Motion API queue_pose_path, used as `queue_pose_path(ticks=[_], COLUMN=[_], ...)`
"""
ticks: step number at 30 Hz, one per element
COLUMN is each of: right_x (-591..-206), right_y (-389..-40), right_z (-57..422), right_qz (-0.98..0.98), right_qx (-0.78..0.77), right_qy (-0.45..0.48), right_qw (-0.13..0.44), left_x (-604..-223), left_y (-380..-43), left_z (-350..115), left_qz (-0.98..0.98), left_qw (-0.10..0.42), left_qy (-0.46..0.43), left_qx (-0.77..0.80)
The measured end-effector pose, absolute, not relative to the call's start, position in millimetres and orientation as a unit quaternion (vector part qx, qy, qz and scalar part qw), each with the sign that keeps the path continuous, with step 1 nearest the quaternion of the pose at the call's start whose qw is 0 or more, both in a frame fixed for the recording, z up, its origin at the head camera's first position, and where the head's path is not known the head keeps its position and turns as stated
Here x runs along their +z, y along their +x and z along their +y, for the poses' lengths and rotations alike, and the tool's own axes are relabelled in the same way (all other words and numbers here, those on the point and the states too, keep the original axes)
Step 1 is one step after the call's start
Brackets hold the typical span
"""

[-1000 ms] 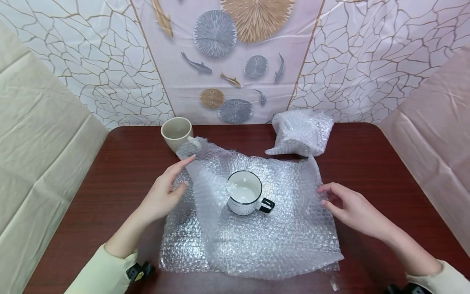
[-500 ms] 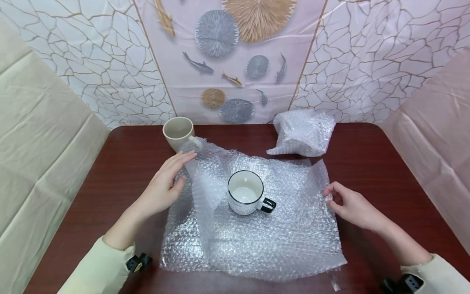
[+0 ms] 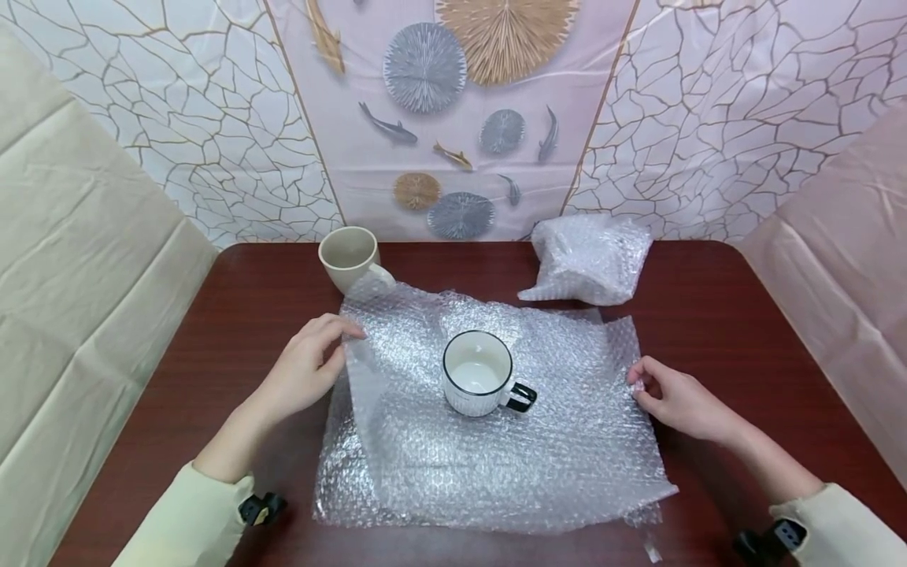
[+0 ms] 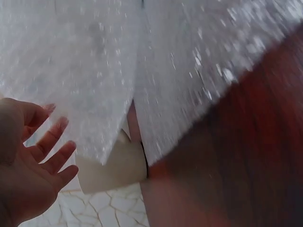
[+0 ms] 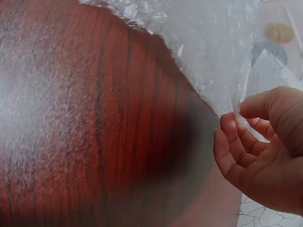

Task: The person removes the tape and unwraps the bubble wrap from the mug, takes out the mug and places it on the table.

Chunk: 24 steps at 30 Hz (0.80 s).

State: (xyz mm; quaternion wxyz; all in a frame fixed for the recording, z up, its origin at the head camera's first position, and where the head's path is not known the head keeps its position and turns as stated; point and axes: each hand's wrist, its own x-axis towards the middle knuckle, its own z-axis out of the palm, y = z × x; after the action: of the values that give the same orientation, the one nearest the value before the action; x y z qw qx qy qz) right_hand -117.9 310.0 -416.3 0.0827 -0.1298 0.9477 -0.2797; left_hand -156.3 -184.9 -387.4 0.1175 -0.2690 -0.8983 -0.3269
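- Dark red table (image 3: 234, 315) before a backdrop (image 3: 234, 118) of crackle lines; we read clock positions from the head view, centred on the white mug (image 3: 476, 374), twelve toward the backdrop.
- One white mug, black-rimmed, upright on the bubble wrap (image 3: 439, 465), black handle (image 3: 521, 397) at four; we see its pale inside down to the floor.
- One beige cup (image 3: 349, 256), upright at ten, mouth upward, inner wall visible; a corner of the wrap overlaps its lower side.
- One wrapped bundle (image 3: 594, 260) between one and two; its own bubble layers hide the contents from us.
- One clear scrap (image 3: 652, 549) on the table, between four and five.
- Left hand (image 3: 301, 366) at nine: fingers loosely bent and spread, fingertips at the wrap's edge; we cannot tell how firmly they touch.
- Right hand (image 3: 676, 402) at three: thumb and fingers pinch the wrap's edge.
- Left wrist view only: we find two hanging flaps of wrap parted by a gap, pale cup behind.
- Right wrist view only: we see the pinched edge gathered at the thumb tip.
- Head view only: we find the white mug, bundle and scrap.
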Motion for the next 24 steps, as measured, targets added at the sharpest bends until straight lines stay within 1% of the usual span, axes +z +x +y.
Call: queue_pose_path(ticks=[5, 11, 15, 18, 22, 24], right_x=[-419.1, -418.5, -417.2, -415.3, -412.0, -411.5], right_y=[-121.6, -128.0, -133.0, -135.6, -135.7, -134.7], right_z=[311.7, 311.5, 312.4, 314.0, 316.2, 317.3], right_qz=[0.952, 0.955, 0.954, 0.953, 0.952, 0.950], right_qx=[-0.263, -0.255, -0.256, -0.253, -0.250, -0.251], right_qy=[-0.139, -0.138, -0.147, -0.160, -0.169, -0.175], right_qw=[0.066, 0.068, 0.055, 0.046, 0.055, 0.062], left_x=[-394.3, -401.0, -405.5, -409.4, -414.7, -417.3], left_y=[-152.8, -146.3, -141.7, -137.8, -131.2, -127.6], left_z=[-200.7, -217.7, -226.9, -232.9, -238.7, -240.5], left_qz=[-0.905, -0.916, -0.917, -0.913, -0.913, -0.912], left_qw=[0.103, 0.061, 0.015, -0.033, -0.091, -0.110], left_qy=[-0.251, -0.229, -0.224, -0.225, -0.226, -0.233], left_qx=[-0.327, -0.324, -0.330, -0.339, -0.328, -0.320])
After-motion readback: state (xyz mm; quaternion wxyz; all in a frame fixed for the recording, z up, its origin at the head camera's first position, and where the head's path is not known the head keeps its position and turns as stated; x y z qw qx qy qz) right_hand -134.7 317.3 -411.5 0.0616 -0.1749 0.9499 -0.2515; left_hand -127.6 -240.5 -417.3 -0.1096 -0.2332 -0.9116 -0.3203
